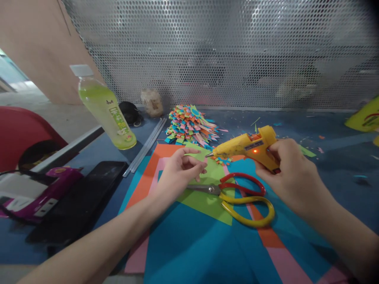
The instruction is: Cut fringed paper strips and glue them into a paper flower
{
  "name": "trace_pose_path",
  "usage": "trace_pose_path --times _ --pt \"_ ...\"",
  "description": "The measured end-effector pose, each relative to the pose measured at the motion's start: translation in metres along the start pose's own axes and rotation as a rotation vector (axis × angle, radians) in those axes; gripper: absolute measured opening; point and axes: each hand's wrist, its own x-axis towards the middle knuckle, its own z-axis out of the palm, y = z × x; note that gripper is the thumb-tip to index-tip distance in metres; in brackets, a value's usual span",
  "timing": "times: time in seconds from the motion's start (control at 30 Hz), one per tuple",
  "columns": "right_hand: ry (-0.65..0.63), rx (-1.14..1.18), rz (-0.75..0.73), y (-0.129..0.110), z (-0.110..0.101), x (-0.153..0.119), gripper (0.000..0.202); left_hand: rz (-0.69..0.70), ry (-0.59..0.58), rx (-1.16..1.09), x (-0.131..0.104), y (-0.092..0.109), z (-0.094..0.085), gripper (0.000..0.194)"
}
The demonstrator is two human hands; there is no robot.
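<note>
A yellow glue gun [242, 146] with a lit orange light is gripped in my right hand [288, 173], its metal nozzle pointing left at my left hand [185, 165]. The fingers of my left hand are curled, thumb near the fingertips, over a green sheet [213, 207]; whatever they hold, if anything, is too small to make out. Scissors [247, 200] with one red and one yellow handle lie on the sheets between my hands. Behind them is a pile of fringed, multicoloured paper pieces [191, 126]. A small fringed paper piece [222, 161] shows below the nozzle.
Large blue sheets [192, 244] cover the front of the table. On the left are a green drink bottle [108, 110], clear sticks [146, 146], a black phone [79, 201] and a purple power strip [56, 189]. A perforated metal panel [225, 51] stands behind.
</note>
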Motion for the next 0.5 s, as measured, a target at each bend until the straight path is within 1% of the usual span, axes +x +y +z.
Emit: trace_pose_path --times 0.3,0.43,0.5 --pt "-0.007 -0.009 -0.037 -0.0005 -0.0025 0.0017 0.016 0.024 0.018 -0.006 0.0010 0.0000 -0.0002 0.029" --pt "-0.020 -0.022 -0.016 0.0003 -0.0031 0.0020 0.016 0.027 0.025 -0.006 0.0008 0.0007 -0.0003 0.029" --pt "-0.005 -0.026 -0.019 0.0003 -0.0033 0.0023 0.018 0.025 0.020 -0.006 0.0007 0.0007 -0.0003 0.029"
